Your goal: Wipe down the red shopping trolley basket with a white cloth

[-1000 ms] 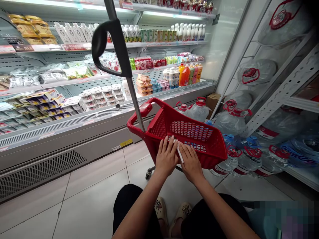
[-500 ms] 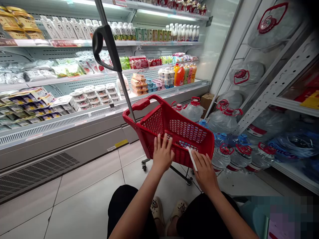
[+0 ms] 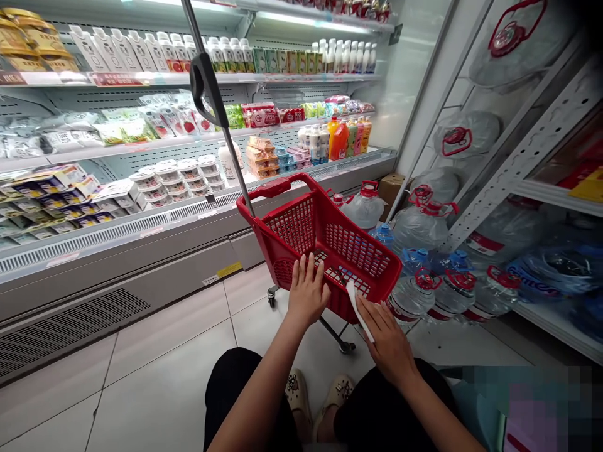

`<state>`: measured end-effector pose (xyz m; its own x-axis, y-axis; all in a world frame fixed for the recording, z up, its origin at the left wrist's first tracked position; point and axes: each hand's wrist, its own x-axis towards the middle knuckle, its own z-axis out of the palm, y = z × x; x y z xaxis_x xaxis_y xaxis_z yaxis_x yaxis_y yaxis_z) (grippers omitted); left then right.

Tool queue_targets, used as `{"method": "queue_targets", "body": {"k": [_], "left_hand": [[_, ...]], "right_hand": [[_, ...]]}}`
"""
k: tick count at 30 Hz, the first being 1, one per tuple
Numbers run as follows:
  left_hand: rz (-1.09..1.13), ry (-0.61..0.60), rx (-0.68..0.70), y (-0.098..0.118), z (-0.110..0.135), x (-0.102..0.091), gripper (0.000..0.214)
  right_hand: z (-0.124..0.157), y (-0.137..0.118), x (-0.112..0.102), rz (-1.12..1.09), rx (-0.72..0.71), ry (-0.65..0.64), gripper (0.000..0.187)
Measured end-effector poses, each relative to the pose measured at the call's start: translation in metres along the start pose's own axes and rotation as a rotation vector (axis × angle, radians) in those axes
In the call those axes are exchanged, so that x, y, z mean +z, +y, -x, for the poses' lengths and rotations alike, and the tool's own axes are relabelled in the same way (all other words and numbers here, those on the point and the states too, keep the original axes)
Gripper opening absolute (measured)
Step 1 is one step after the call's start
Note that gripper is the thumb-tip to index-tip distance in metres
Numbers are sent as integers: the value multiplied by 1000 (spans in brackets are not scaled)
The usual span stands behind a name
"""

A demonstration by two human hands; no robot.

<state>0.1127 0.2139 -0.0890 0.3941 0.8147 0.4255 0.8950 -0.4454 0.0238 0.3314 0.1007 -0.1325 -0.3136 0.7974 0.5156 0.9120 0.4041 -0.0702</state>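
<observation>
In front of me stands a red plastic shopping cart with a perforated basket and a slanting metal pole that bears a black grip. My left hand lies at the basket's near rim with its fingers stretched out and apart; it holds nothing. Farther right along that rim, my right hand has a folded white wipe under its flattened fingers, pressed toward the cart's near side. Whether it is paper or cloth I cannot tell. My palms are hidden.
A refrigerated display with dairy tubs, cartons and bottles runs along the left and back. Large water jugs with red handles crowd the right, beside a white metal rack. A blurred patch covers the lower right corner.
The cart has turned slightly, its pole and black grip shifting right and its right end shifting left. My right hand and the wipe have moved slightly left and down. My left hand stays nearly in place.
</observation>
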Motion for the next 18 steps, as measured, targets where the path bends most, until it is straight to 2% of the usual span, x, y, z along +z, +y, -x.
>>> {"method": "queue_targets", "body": {"k": [4,7,10,12,15,18], "left_hand": [[13,-10,61,13,9,4,64],[21,-28,114,11,16,1,60],[31,-41,116,4,17,-3,58],[40,-38,113,1,18,-3,58],[45,-32,86,-3,19,-1,62],[46,-45,45,-10,19,2,66]], "right_hand": [[13,12,0,-23,-69,-32,76],[11,40,2,-40,-106,-42,74],[3,76,5,-16,-30,-9,71],[-2,92,7,-8,17,7,69],[-5,87,12,-42,16,37,69],[-4,49,16,-101,-33,57,71]]}}
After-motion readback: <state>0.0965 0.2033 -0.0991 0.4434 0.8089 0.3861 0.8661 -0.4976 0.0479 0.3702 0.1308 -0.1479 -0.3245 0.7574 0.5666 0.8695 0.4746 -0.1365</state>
